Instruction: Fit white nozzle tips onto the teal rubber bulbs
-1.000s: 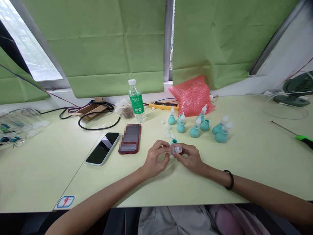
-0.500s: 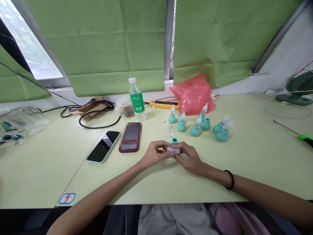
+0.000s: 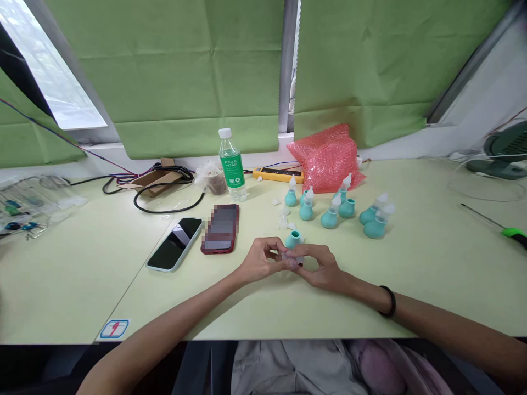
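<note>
Between my fingertips is a small clear plastic tube-like piece (image 3: 293, 260), partly covered by the fingers. My left hand (image 3: 265, 257) pinches it from the left, and my right hand (image 3: 315, 263) grips it from the right. Just beyond them stands a teal rubber bulb (image 3: 293, 238) with its round mouth facing up; the hands hide its lower part. Farther back are several teal bulbs, some topped with clear pointed nozzles, such as the nozzle-topped bulb (image 3: 330, 218). An uncapped bulb (image 3: 347, 208) stands among them.
Small white scraps (image 3: 284, 219) lie left of the bulbs. A pale phone (image 3: 175, 244) and a red-cased phone (image 3: 221, 227) rest on the left. Behind stand a water bottle (image 3: 233, 170) and pink bubble wrap (image 3: 329, 159). At right lies a green-handled screwdriver (image 3: 510, 232).
Both hands have shifted slightly in their grip, and the fingers now cover more of the clear piece. The bulb behind them shows more. The whole view has tilted a little.
</note>
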A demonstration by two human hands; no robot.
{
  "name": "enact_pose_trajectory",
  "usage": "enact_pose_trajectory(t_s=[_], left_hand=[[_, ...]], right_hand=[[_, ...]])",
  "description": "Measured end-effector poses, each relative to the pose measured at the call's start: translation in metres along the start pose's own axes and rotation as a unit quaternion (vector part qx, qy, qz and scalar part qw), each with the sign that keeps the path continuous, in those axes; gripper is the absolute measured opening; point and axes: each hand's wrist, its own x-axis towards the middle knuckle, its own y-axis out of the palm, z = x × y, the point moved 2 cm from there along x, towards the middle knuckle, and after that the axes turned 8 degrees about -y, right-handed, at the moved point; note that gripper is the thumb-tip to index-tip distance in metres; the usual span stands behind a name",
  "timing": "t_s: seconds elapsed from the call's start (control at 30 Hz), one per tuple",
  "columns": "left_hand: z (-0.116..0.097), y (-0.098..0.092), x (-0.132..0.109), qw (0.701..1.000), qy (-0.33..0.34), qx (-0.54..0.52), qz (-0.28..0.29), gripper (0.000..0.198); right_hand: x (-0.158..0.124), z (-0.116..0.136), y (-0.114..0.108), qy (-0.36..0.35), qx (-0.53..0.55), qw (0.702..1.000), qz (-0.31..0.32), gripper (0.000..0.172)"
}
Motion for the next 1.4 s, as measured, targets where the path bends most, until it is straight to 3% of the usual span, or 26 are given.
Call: enact_pose_trajectory(t_s=[0.17,0.33,0.43,0.5,0.6,0.7,0.8,0.97,1.17,1.3,1.4], left_hand=[[-0.003,0.0,0.001,1.0,0.018,0.014,0.009,0.024],[-0.002,0.001,0.002,0.998,-0.026,-0.054,0.02,0.023],[-0.001,0.001,0.001,0.998,-0.011,-0.053,0.02,0.022],[-0.002,-0.001,0.0,0.999,0.029,-0.012,0.003,0.028],[-0.004,-0.005,-0.001,0.989,0.083,0.097,-0.073,0.044],[-0.001,-0.003,0.001,0.95,0.104,0.256,-0.144,0.047],[0.008,0.003,0.004,0.909,0.111,0.377,-0.14,0.048],[0.015,0.006,0.008,0.897,0.112,0.409,-0.127,0.037],[0.006,0.002,0.005,0.937,0.148,0.292,-0.122,0.018],[0.0,-0.004,0.001,0.942,0.148,0.253,-0.162,0.019],[-0.003,-0.011,0.001,0.939,0.145,0.254,-0.182,0.016]], right_hand=[[0.004,0.003,-0.003,0.059,0.023,0.998,-0.013,0.023],[0.003,0.003,-0.003,0.037,0.011,0.999,-0.006,0.024],[0.003,0.002,-0.003,0.063,0.026,0.998,-0.009,0.022],[0.005,0.0,-0.006,0.115,0.048,0.991,-0.044,0.021],[0.008,-0.003,-0.015,0.179,0.06,0.975,-0.121,0.021],[0.01,-0.007,-0.023,0.198,0.054,0.962,-0.179,0.019],[0.011,-0.014,-0.024,0.202,0.087,0.953,-0.209,0.018],[0.01,-0.016,-0.014,0.219,0.177,0.944,-0.171,0.016],[0.012,-0.002,-0.013,0.239,0.241,0.933,-0.119,0.022],[0.011,-0.007,-0.015,0.269,0.223,0.932,-0.1,0.023],[0.011,-0.013,-0.015,0.271,0.157,0.95,-0.021,0.015]])
